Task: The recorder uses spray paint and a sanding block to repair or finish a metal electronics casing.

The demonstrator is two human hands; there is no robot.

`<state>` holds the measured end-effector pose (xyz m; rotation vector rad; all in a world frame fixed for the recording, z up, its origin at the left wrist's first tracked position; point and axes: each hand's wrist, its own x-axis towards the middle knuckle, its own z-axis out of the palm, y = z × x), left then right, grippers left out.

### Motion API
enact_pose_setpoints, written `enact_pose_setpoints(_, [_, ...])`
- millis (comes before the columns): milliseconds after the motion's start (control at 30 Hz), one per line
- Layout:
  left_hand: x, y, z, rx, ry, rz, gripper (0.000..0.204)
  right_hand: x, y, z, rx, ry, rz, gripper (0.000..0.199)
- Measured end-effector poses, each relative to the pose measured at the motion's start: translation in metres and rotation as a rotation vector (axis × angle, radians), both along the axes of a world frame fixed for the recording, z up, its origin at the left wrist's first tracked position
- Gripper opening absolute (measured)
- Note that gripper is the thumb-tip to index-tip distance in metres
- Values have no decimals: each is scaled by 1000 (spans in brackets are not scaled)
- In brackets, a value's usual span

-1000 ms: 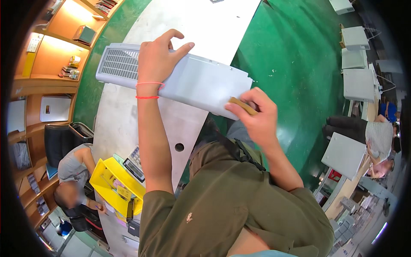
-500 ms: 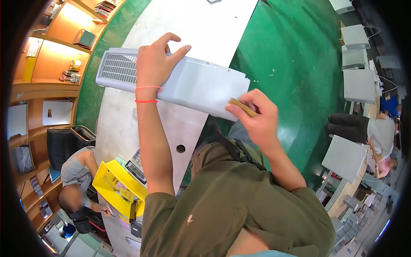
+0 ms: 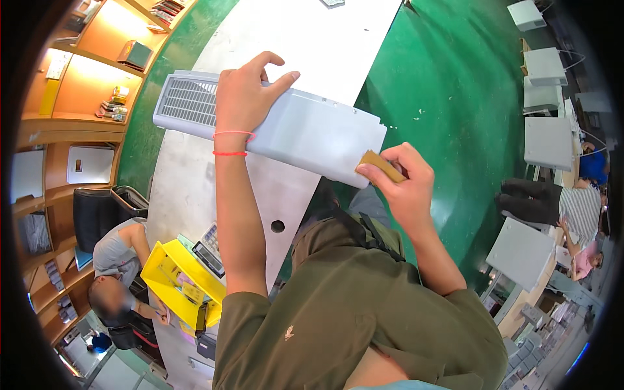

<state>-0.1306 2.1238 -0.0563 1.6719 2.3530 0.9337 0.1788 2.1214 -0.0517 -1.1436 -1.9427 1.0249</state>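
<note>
A long light grey panel [image 3: 318, 127] with a slotted vent grille [image 3: 188, 102] at its left end lies across the white table, its right end sticking out past the table edge. My left hand [image 3: 246, 97] rests across the panel near the grille, thumb and index finger spread apart near the far edge; its other fingers are hidden. A folded brown piece of sandpaper [image 3: 382, 165] is pinched between the thumb and fingers of my right hand [image 3: 409, 179]. It meets the near right corner of the panel.
The white table [image 3: 185, 172] has a round hole [image 3: 277, 226]. A yellow bin [image 3: 179, 276] and a calculator [image 3: 208, 259] stand at near left, beside a seated person [image 3: 120, 260]. Shelves [image 3: 97, 84] line the left. Grey machines [image 3: 546, 140] and another person [image 3: 578, 208] are at right.
My right hand has shifted slightly right and the sandpaper has turned, showing more of its face at the panel's corner. My left hand stays on the panel; the whole view has moved a little.
</note>
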Motion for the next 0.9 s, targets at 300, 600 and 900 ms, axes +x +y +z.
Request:
enact_pose_setpoints(300, [3, 4, 11, -76, -60, 19, 35, -5, -2, 3, 28, -40, -9, 33])
enact_pose_setpoints(600, [5, 1, 9, -76, -73, 4, 35, 0, -5, 4, 7, -59, 25, 33])
enact_pose_setpoints(900, [-2, 3, 0, -6, 8, -29, 38, -13, -6, 6, -27, -50, 54, 31])
